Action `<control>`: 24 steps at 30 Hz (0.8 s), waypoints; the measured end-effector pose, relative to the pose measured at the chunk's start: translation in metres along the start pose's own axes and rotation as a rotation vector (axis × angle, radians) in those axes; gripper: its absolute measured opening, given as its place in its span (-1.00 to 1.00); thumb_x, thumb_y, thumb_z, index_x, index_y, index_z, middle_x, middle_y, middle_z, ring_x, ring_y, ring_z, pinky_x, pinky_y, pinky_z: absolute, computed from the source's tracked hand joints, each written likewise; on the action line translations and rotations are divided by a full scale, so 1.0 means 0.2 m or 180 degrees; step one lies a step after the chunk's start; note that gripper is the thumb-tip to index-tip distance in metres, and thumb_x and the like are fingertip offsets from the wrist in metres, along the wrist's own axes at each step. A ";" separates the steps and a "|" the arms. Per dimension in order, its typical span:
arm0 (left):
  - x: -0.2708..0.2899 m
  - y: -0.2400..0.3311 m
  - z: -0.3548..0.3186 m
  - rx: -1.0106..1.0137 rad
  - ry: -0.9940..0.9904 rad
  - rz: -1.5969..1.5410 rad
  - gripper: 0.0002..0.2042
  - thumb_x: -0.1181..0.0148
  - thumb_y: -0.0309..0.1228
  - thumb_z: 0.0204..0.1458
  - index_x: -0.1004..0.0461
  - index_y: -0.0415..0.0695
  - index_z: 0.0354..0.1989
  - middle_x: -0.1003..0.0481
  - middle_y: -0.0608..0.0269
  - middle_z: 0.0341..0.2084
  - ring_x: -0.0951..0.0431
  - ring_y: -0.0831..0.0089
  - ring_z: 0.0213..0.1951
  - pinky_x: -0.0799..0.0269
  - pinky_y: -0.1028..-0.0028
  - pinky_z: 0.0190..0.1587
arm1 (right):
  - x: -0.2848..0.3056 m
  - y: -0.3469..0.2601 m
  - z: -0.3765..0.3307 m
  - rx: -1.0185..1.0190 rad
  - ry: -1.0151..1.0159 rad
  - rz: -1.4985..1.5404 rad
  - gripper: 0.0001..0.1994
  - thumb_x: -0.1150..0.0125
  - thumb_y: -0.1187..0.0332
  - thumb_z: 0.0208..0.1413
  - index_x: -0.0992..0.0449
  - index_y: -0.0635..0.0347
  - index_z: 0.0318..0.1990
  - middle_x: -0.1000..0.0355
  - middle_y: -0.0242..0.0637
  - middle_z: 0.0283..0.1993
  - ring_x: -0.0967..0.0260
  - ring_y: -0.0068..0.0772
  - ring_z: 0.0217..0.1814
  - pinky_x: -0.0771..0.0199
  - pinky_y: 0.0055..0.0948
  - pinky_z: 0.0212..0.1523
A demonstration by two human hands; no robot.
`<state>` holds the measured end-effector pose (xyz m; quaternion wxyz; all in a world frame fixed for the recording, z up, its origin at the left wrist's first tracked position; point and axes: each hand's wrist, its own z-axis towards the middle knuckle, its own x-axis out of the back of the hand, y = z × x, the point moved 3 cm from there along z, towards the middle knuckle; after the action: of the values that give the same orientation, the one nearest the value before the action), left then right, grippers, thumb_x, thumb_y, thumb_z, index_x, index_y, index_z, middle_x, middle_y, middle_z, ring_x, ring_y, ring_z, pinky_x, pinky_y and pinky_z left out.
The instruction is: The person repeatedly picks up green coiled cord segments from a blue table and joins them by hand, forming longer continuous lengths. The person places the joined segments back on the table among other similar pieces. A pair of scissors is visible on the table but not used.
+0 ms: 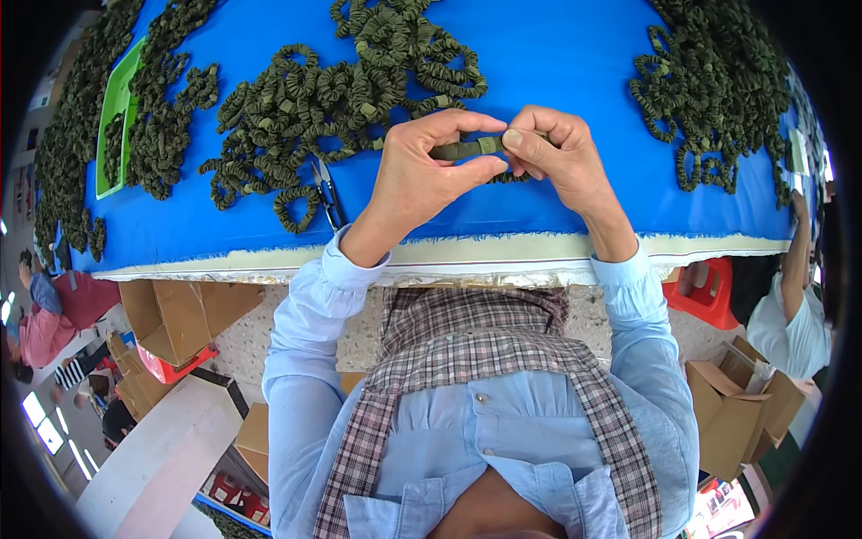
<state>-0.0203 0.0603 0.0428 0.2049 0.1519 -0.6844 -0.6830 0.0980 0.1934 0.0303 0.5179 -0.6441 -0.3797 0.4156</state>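
Above the table's near edge, both hands are at one dark green gathered fabric elastic loop (462, 149), drawn out straight between them. My left hand (415, 172) curves around its left end, thumb and forefinger reaching towards the right; its other fingers are hidden behind the palm. With thumb and forefinger, my right hand (558, 154) pinches the right end beside a paler smooth band section. A heap of similar loops (314, 112) lies just beyond and left of the hands. Small thread snips (329, 193) rest on the blue cloth next to my left wrist.
Blue cloth (548, 54) covers the table. More green loops are heaped at the right (714, 90) and far left (166, 117), near a light green tray (115, 126). Below stand cardboard boxes (184, 314) and a red stool (705, 292). Another person (795, 314) works at the right.
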 end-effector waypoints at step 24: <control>0.06 0.05 -0.05 0.0153 0.0039 0.0378 -0.87 -0.35 -0.51 -0.11 -0.58 -0.18 -0.36 -0.54 0.39 -0.60 -0.42 0.79 -0.53 -0.24 0.76 -0.56 | -0.04 0.01 -0.02 0.0037 -0.0014 -0.0089 -0.79 -0.20 0.33 0.13 -0.48 0.18 -0.53 -0.37 -0.47 -0.61 -0.21 -0.75 -0.62 -0.13 -0.67 -0.63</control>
<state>-0.0244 0.0453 0.0534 0.2455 0.1200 -0.7072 -0.6521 0.0984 0.1844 0.0302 0.5266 -0.6348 -0.3874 0.4119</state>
